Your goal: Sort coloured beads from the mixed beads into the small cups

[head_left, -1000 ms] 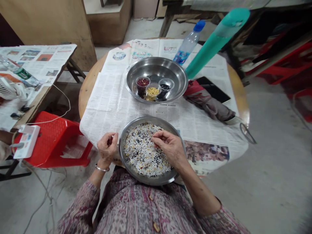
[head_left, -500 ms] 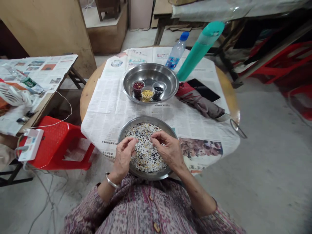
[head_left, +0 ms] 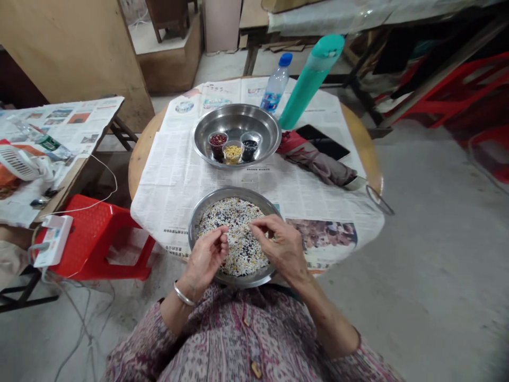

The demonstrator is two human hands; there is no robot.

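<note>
Close to me, a steel basin (head_left: 193,217) holds a mix of white grains (head_left: 238,220) with black, yellow and dark red beans through it. Over its left side is my left hand (head_left: 207,255), palm turned partly up and fingers curled in; what lies in them, if anything, is hidden. My right hand (head_left: 280,245) hovers above the right side with thumb and forefinger pinched, and I cannot make out what is between them. Farther back, a second steel basin (head_left: 238,112) carries three clear cups: red beans (head_left: 218,140), yellow beans (head_left: 233,152) and black beans (head_left: 249,144).
Newspaper (head_left: 159,185) covers the round table. Behind and right stand a water bottle (head_left: 275,85) and a tall green bottle (head_left: 312,82). A folded umbrella (head_left: 318,159) lies beside a dark tablet (head_left: 324,142). To the left, a red stool (head_left: 99,233) bears a power strip (head_left: 53,241).
My left hand has turned its palm more upward and its fingers have loosened from a pinch. My right hand stays pinched over the grains. The whole view has shifted slightly.
</note>
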